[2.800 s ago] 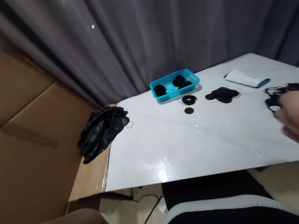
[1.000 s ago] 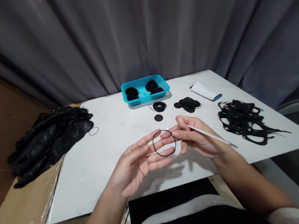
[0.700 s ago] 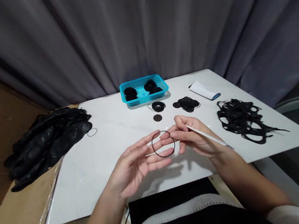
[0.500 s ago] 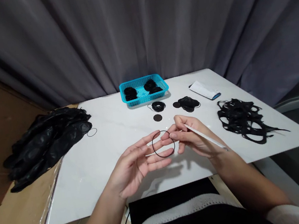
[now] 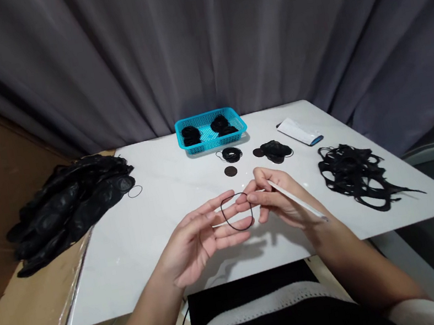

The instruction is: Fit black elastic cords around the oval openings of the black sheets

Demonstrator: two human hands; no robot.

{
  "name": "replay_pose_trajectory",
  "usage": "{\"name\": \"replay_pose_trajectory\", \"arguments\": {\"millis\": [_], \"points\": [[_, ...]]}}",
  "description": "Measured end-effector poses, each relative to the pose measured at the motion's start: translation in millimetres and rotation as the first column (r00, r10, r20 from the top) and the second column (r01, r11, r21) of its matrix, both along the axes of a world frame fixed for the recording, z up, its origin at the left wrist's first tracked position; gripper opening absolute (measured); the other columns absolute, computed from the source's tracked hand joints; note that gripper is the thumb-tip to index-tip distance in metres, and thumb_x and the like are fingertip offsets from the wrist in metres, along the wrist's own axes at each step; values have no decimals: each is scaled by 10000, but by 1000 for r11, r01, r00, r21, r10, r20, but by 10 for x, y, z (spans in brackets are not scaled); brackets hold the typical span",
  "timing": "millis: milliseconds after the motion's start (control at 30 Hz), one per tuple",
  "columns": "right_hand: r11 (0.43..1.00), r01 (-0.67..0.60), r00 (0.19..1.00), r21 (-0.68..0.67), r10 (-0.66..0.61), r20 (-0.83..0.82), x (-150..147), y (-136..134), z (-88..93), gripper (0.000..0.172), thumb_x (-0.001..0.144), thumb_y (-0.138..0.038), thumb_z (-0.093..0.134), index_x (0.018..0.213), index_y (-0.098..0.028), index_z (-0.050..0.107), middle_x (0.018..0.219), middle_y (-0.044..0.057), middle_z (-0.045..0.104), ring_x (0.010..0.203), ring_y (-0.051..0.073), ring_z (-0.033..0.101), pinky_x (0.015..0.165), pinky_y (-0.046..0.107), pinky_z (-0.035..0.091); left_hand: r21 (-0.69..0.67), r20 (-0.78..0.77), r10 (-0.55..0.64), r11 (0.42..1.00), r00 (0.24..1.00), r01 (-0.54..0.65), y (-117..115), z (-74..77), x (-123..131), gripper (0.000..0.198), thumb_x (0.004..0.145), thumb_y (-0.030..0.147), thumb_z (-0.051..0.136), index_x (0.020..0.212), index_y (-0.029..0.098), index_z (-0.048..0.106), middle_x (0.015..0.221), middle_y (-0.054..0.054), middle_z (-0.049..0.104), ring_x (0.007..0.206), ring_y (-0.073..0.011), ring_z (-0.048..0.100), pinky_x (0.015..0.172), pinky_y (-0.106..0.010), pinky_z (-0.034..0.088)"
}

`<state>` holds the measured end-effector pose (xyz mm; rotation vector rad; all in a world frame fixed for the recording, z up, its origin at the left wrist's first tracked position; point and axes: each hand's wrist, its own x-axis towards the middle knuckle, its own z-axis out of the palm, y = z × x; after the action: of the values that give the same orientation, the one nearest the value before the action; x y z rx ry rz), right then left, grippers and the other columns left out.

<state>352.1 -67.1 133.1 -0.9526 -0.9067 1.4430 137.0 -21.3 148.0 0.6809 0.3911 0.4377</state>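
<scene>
Black ring (image 5: 222, 211) held above white table (image 5: 163, 189).
Right hand (image 5: 288, 212) pinches it between thumb and fingertip, gripping a white stick (image 5: 297, 200); left hand (image 5: 197, 239) extends parted fingers behind the ring, contact unclear.

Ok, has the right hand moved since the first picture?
Yes, leftward: the right hand overlapped the pile of black strips in that view; now it is apart, left of the pile.

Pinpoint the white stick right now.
In the head view, the white stick is in the right hand, just right of the thin black ring, slanting down toward the wrist.
</scene>
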Motion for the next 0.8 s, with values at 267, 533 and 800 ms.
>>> {"name": "replay_pose_trajectory", "arguments": {"millis": [267,533,800], "points": [[1000,3,1000,-24,-4,-8,-4,91,-39,490,708,-329,870,673,-207,397,794,42,734,769,213,759,394,151,521,22,-34,28,999,999,-27,27,-34,-12,399,1023,181,477,1407,95,543,1425,-223,546,1228,-369,607,1054,-526,467],[999,-28,999,-20,28,-16,-35,153,-105,476,739,-347,847,688,-212,394,832,49,732,812,209,758,415,151,523,6,-37,57,998,998,-56,61,-75,-6,410,1010,166,487,1412,99,535,1468,-223,500,1249,-372,590,1078,-566,428],[991,17,939,132,-61,338,487,813,-123,494,734,-397,818,673,-220,361,842,74,742,830,219,739,499,215,520,240,-258,244,953,935,-182,295,-60,-477,437,983,262,594,1415,208,551,1506,-141,485,1340,-359,508,1132,-513,377]]}}
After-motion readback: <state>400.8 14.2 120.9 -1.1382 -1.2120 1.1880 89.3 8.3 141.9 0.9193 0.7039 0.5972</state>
